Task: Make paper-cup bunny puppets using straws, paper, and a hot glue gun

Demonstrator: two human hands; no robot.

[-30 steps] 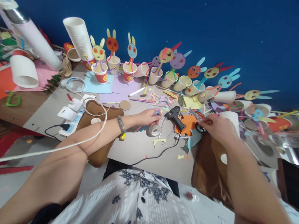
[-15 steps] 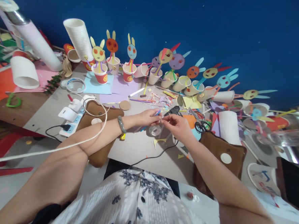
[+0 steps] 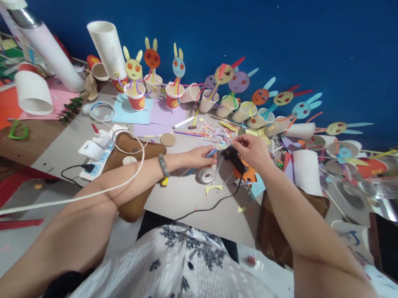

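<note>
My left hand (image 3: 201, 157) is closed around a short blue-and-purple stick-like piece (image 3: 211, 153), just above a roll of clear tape (image 3: 207, 175). My right hand (image 3: 251, 148) is off to its right, thumb and fingertips pinched together. Whatever lies in that pinch is too small to make out. Right below those fingertips lies a black glue gun (image 3: 234, 156), with its cord running down toward my lap. Orange paper (image 3: 248, 173) and light-blue paper (image 3: 258, 185) are under my right wrist.
Paper cups with rabbit-faced figures, such as a yellow one (image 3: 133, 68), line the blue wall. A stack of white cups (image 3: 106, 44) leans at the back left. A power strip (image 3: 98, 163) with chargers is by my left forearm. Brown pouches (image 3: 128, 207) lie on both sides.
My right hand has moved away from my left hand, to the right and slightly up, over the glue gun. My left hand stays in place with the blue-and-purple piece.
</note>
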